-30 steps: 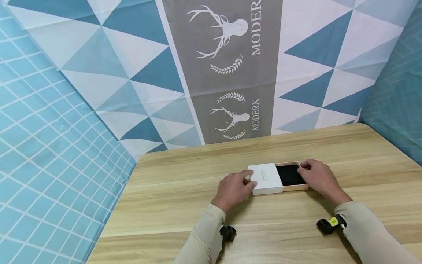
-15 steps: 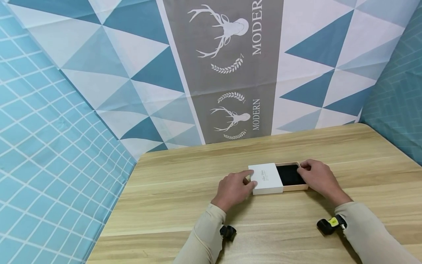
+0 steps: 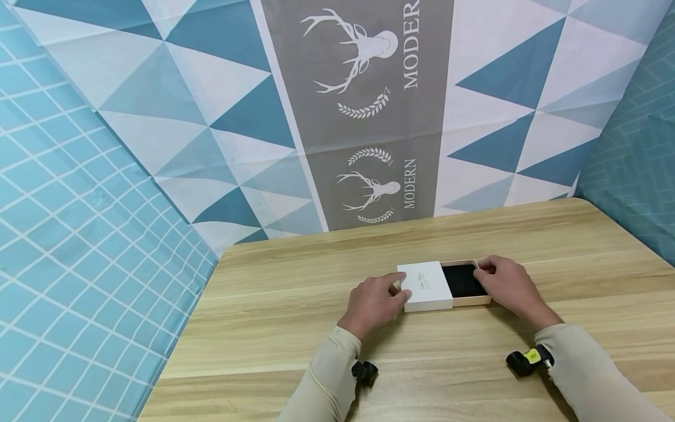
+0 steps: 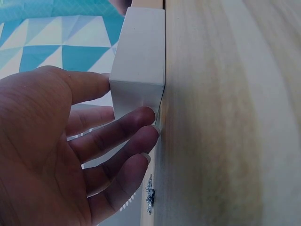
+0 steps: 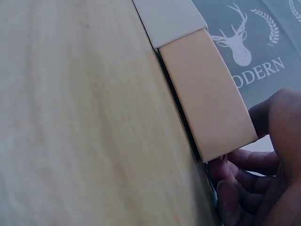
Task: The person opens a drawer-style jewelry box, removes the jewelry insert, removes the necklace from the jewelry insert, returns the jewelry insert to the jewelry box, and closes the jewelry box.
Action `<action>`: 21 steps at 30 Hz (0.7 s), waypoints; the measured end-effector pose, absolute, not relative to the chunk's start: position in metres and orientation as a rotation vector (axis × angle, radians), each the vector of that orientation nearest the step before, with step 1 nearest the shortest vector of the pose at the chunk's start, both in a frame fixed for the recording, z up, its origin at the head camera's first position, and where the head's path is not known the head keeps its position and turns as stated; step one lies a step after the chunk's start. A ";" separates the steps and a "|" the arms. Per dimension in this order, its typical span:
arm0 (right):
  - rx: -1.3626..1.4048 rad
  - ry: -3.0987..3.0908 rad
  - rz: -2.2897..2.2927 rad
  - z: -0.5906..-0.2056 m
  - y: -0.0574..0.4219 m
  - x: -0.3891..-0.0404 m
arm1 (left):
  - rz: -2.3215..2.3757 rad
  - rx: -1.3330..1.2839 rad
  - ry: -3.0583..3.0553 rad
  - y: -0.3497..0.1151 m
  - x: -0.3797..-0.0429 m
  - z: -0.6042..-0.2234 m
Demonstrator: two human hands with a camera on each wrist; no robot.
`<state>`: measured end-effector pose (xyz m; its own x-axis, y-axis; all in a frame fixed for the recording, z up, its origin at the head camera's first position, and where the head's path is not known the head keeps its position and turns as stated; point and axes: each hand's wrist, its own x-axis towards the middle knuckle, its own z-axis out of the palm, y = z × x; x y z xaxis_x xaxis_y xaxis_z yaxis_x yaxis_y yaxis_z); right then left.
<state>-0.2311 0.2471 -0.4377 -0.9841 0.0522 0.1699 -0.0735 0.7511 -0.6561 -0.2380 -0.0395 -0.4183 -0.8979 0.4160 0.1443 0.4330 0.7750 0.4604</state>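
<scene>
A white box sleeve [image 3: 424, 286] with small print lies flat on the table, partly covering a peach-coloured inner tray [image 3: 471, 300]. Something flat and black [image 3: 463, 281] fills the exposed part of the tray. My left hand [image 3: 373, 303] holds the sleeve's left end. In the left wrist view, the thumb touches its upper edge while curled fingers [image 4: 136, 136] rest at the end face. At the tray's right end, my right hand [image 3: 510, 285] pinches the end wall, thumb over the rim and fingers [image 5: 225, 188] outside it. The tray's left part is hidden inside the sleeve.
The wood-grain table [image 3: 295, 328] extends around the box on all sides. Behind it hangs a patterned cloth [image 3: 369, 117] with deer heads and triangles, and blue cloth [image 3: 79, 246] covers the left side.
The right hand and the tray have shifted slightly left, so a little less of the tray shows. The left hand and the sleeve stay in place.
</scene>
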 end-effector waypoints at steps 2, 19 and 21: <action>0.022 -2.772 1.049 -0.437 0.247 -0.231 | -0.781 -0.700 -2.925 -0.040 -0.238 -0.418; 0.054 -2.780 1.070 -0.439 0.244 -0.231 | -0.784 -0.693 -2.932 -0.040 -0.237 -0.418; 0.057 -2.780 1.072 -0.439 0.244 -0.231 | -0.781 -0.694 -2.935 -0.040 -0.237 -0.419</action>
<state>-0.2305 0.2436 -0.4389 -0.9863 0.0225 0.1634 -0.0930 0.7422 -0.6637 -0.2375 -0.0395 -0.4187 -0.9005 0.4129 0.1366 0.4261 0.7751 0.4666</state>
